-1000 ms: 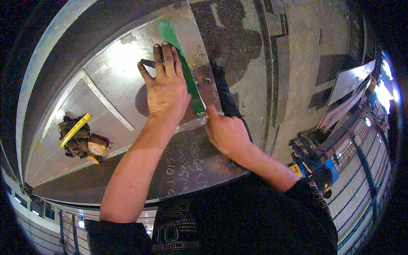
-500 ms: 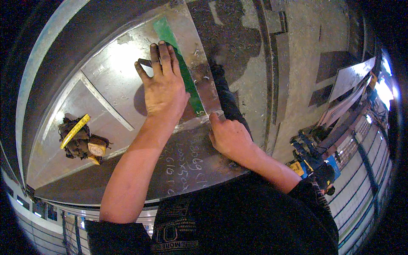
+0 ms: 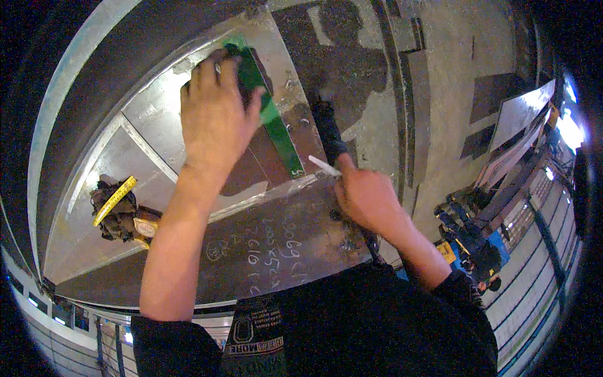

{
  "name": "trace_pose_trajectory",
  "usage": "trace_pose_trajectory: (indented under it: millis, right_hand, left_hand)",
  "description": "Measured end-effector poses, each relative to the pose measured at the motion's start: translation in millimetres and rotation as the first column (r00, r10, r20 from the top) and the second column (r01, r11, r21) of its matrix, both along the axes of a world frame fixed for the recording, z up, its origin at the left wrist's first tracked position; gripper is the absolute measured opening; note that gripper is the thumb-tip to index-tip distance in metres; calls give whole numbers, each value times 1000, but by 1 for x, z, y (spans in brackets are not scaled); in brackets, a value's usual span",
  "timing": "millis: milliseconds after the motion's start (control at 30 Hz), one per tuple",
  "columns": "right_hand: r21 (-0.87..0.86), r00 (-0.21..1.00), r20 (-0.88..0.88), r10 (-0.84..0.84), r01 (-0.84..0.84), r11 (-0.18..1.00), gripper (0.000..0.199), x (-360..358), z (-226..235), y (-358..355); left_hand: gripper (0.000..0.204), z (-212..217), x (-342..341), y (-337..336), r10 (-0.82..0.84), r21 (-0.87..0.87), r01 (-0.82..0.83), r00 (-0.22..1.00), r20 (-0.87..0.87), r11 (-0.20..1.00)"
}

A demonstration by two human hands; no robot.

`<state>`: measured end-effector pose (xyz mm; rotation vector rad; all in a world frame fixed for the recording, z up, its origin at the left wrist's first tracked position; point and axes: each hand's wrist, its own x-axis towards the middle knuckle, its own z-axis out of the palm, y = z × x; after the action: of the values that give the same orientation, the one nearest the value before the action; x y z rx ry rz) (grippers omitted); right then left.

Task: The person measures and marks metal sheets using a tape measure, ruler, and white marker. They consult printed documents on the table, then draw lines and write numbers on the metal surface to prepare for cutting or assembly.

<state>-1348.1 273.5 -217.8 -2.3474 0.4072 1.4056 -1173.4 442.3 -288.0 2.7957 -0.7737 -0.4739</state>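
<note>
My left hand (image 3: 217,116) is over the upper part of a green strip (image 3: 276,129) that lies on a metal plate (image 3: 144,119). Its thumb is spread away from the bent fingers, with the thumb tip at the strip's edge; the fingertips are in shadow. Between the fingers of my right hand (image 3: 370,198) is a white chalk stick (image 3: 323,166). The stick points left, near the strip's lower end and just by the plate's right edge. Chalk writing marks the darker plate section (image 3: 264,239) closest to me.
A yellow tape measure (image 3: 146,226) sits at the left beside a dark bundle (image 3: 116,207) with a yellow curved strip (image 3: 115,201). A light straight bar (image 3: 147,147) lies on the plate. Sheets (image 3: 521,116) lean at the far right, near another person (image 3: 483,254).
My left hand has moved left and its flat fingers have bent, uncovering more of the green strip. My right hand has drawn right, off the plate's edge, and the chalk now shows.
</note>
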Motion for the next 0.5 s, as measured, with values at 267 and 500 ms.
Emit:
trace_pose_trajectory:
  millis: [267, 500]
  right_hand:
    - [-53, 987, 86, -135, 140, 989, 27, -5, -8, -19]
    - [-1, 987, 152, -48, 49, 999, 34, -1, -12, -35]
  left_hand:
    - [55, -3, 1, -30, 435, 244, -394, 888, -147, 886]
    - [54, -4, -9, -57, 562, 227, -526, 815, -144, 820]
